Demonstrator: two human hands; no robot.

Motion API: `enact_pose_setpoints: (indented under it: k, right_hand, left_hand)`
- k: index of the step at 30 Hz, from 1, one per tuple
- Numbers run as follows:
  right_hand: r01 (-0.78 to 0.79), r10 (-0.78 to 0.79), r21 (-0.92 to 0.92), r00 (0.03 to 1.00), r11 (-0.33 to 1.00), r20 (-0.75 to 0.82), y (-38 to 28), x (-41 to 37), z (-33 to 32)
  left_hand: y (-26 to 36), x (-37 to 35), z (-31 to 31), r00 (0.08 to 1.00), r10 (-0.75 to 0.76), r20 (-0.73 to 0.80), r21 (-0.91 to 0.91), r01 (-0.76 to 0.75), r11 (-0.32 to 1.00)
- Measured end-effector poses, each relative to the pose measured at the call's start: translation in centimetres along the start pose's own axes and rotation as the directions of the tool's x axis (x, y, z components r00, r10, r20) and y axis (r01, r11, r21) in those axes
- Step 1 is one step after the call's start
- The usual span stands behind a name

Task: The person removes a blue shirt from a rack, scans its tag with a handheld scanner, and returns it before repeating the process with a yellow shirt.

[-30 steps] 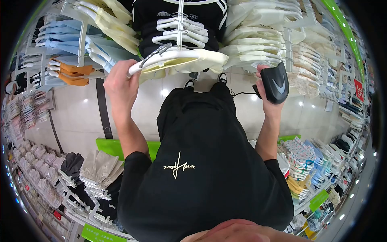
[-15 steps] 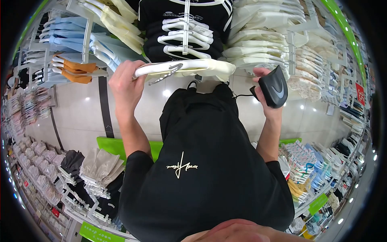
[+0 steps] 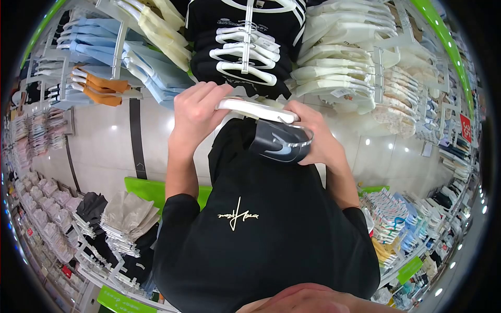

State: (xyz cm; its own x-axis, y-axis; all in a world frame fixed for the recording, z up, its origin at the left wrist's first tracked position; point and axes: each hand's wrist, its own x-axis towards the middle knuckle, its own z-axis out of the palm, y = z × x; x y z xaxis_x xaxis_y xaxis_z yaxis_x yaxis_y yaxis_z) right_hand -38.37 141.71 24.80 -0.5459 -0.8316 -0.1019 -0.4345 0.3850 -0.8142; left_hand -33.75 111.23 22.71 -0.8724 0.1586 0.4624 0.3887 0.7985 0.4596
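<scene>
My left hand [image 3: 197, 110] is closed around one end of a white clothes hanger [image 3: 258, 110], held in front of my chest. Little of the pale garment on it shows behind the hanger. At its other end, my right hand [image 3: 315, 133] has its fingers on the hanger while also holding a black handheld scanner [image 3: 279, 143] with a grey curved mark. The scanner sits just below the hanger, and a thin shiny loop, apparently the hanger hook, curves over its right side. My right fingertips are partly hidden.
Ahead hang black tops [image 3: 245, 68] on a rail, with pale yellow shirts [image 3: 339, 73] to the right and blue ones [image 3: 91, 41] to the left. Orange garments [image 3: 99, 86] hang lower left. Behind me are racks with grey shorts [image 3: 128, 211]. Tiled floor [image 3: 162, 151] lies between.
My right hand has moved left with the scanner and now meets the hanger. My left hand has come inward to the right; the hanger has turned, and less of its pale yellow garment shows.
</scene>
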Motion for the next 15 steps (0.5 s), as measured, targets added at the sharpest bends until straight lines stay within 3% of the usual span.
enact_pose_setpoints:
  k: [2,3,4,6,8,9,10,12,14,15]
  right_hand:
    - [-0.089,0.085,0.063,0.995,0.994,0.06,0.9,-0.5,0.0]
    - [-0.04,0.043,0.185,0.999,0.982,-0.013,1.2,-0.9,-0.2]
    - [0.015,0.013,0.303,0.996,0.953,-0.09,1.5,-1.6,-0.5]
    - [0.243,0.06,0.598,0.896,0.764,-0.44,4.6,-5.5,1.9]
    - [0.232,0.112,0.666,0.895,0.709,-0.431,5.8,-7.9,0.0]
    - [0.226,0.168,0.65,0.858,0.726,-0.486,5.9,-8.4,0.2]
    - [0.215,0.223,0.634,0.814,0.743,-0.537,5.9,-8.8,0.4]
    - [0.23,0.057,0.427,0.826,0.875,-0.561,1.3,-5.7,-2.9]
    - [0.302,-0.133,0.226,0.823,0.926,-0.552,-1.0,-3.4,-5.9]
    - [0.335,-0.147,0.224,0.795,0.915,-0.588,-1.7,-2.6,-6.2]
  left_hand:
    - [-0.9,-0.7,-0.1,0.999,-0.035,-0.002,-0.14,0.034,0.99]
    - [-1.4,-1.2,-0.2,0.998,-0.056,-0.002,-0.21,0.054,0.976]
    - [-2.2,-1.9,-0.2,0.988,-0.153,0.02,-0.38,0.149,0.913]
    - [-4.3,-3.1,0.6,0.944,-0.311,0.105,-0.671,0.298,0.679]
    - [-5.6,-4.4,2.5,0.919,-0.291,0.266,-0.745,0.388,0.543]
    - [-6.4,-5.4,4.0,0.901,-0.267,0.342,-0.769,0.432,0.471]
    - [-7.9,-7.6,6.8,0.909,-0.215,0.357,-0.734,0.415,0.538]
    - [-6.8,-8.6,10.0,0.731,-0.271,0.627,-0.507,0.646,0.571]
    - [-6.5,-10.2,15.2,0.754,-0.352,0.555,-0.622,0.657,0.427]
    - [-6.3,-10.3,16.3,0.757,-0.393,0.522,-0.676,0.648,0.352]
